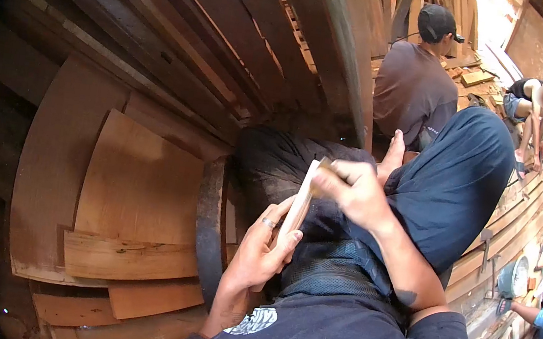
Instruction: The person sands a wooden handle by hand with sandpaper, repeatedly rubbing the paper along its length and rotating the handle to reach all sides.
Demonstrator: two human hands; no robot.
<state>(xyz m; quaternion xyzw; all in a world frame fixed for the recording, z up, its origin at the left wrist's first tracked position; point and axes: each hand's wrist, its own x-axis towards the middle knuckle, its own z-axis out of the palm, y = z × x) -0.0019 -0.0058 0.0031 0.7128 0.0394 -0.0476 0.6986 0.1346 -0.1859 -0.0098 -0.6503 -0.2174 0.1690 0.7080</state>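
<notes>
My left hand [253,254], with a ring on one finger, is closed around a narrow pale piece of wood [296,208], holding it tilted above my lap. The fingers of my right hand [364,196] are bent over a small brown piece that looks like sandpaper [323,168], pressed against the upper end of the wood. Motion blurs these fingertips slightly, and part of the brown piece is hidden under them.
Wooden boards [141,181] lie at my left, and long planks [187,30] lean above them. A person in a cap [417,86] sits ahead; another person [530,106] bends over farther right. A bucket [513,277] and a hammer [486,243] are at the right.
</notes>
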